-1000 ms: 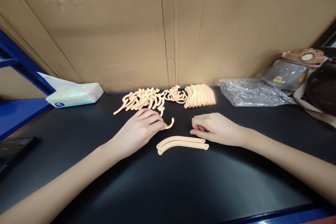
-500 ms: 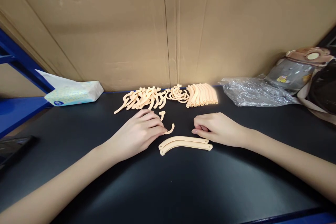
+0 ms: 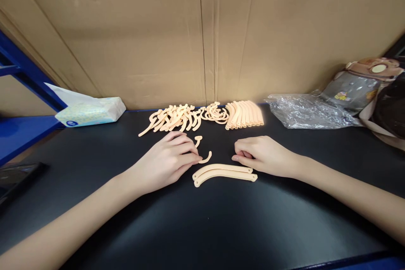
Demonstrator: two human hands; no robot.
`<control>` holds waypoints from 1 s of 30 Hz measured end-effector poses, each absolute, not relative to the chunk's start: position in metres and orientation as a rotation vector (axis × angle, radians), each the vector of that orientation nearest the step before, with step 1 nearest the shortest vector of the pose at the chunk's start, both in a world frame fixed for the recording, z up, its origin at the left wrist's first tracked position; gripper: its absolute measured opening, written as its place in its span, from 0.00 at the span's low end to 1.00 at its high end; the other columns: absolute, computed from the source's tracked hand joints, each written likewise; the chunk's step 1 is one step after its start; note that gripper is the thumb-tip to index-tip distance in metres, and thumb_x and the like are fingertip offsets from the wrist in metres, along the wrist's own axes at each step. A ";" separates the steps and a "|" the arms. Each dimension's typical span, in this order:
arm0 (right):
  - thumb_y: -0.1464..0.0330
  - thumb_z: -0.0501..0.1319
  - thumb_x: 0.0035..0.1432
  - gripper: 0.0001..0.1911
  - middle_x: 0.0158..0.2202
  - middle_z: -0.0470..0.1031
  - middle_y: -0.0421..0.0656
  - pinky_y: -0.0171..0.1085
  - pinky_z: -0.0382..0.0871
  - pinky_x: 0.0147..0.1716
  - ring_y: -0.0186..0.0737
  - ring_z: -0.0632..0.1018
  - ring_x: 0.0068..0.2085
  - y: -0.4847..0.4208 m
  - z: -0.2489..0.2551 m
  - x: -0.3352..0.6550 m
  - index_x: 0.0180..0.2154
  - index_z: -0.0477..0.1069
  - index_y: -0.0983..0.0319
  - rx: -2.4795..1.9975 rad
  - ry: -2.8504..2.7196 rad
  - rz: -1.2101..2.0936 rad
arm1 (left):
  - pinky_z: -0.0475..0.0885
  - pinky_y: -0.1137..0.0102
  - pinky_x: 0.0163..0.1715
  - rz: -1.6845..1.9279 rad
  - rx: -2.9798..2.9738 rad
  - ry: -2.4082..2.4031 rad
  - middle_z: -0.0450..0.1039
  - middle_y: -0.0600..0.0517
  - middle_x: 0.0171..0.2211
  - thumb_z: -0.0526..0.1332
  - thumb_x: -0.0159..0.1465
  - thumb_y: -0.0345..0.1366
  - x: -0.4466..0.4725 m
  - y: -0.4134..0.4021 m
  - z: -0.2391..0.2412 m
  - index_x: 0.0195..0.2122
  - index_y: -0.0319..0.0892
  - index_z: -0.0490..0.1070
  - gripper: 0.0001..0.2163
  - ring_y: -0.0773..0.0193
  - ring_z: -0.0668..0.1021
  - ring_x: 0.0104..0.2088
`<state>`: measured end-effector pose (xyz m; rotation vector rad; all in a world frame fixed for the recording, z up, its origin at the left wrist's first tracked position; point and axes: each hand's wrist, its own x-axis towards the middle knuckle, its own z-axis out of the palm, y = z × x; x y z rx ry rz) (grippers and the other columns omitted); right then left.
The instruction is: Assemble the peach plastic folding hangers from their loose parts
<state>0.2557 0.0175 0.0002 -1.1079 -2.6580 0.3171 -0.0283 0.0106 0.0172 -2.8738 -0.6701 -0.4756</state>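
Note:
My left hand (image 3: 175, 158) rests on the dark tabletop, with its thumb and fingertips pinched on the end of a small curved beige plastic piece (image 3: 207, 157). Just beyond those fingers lies a second small piece with a hooked, T-like end (image 3: 198, 139), its lower part hidden by the hand. Two long, gently bent beige strips (image 3: 226, 173) with holes at their ends lie side by side between and in front of the hands. Beyond their right end, my right hand (image 3: 257, 154) sits in a loose fist, and nothing shows in its fingers.
At the back are a heap of curved beige pieces (image 3: 174, 118), a small pile of thin curved pieces (image 3: 215, 113) and a row of long strips (image 3: 245, 114). A tissue pack (image 3: 91, 112) lies left; a clear plastic bag (image 3: 310, 112) and a bottle (image 3: 354, 86) stand right.
The view has shifted very slightly. The two small pieces at my left hand have moved a touch to the right; both hands keep their poses.

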 end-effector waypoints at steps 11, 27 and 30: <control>0.64 0.54 0.66 0.16 0.24 0.63 0.35 0.32 0.53 0.26 0.31 0.64 0.25 0.016 0.001 0.255 0.26 0.56 0.60 -1.115 -2.651 0.323 | 0.63 0.62 0.50 -0.478 -2.860 -0.678 0.78 0.52 0.39 0.53 0.69 0.27 -0.028 0.012 0.015 0.43 0.41 0.75 0.11 0.60 0.74 0.42; 0.65 0.54 0.65 0.16 0.24 0.64 0.35 0.32 0.54 0.26 0.31 0.64 0.25 0.015 0.001 0.255 0.25 0.55 0.59 -1.114 -2.648 0.344 | 0.71 0.57 0.45 -0.190 -2.160 -1.987 0.76 0.43 0.44 0.51 0.62 0.42 -0.111 0.056 0.045 0.46 0.39 0.70 0.17 0.48 0.78 0.44; 0.65 0.54 0.66 0.16 0.24 0.64 0.35 0.32 0.54 0.27 0.31 0.65 0.25 0.015 0.002 0.255 0.25 0.55 0.59 -1.114 -2.652 0.340 | 0.72 0.60 0.42 -0.164 -2.201 -2.087 0.78 0.46 0.41 0.57 0.59 0.49 -0.129 0.066 0.044 0.42 0.41 0.71 0.19 0.51 0.78 0.40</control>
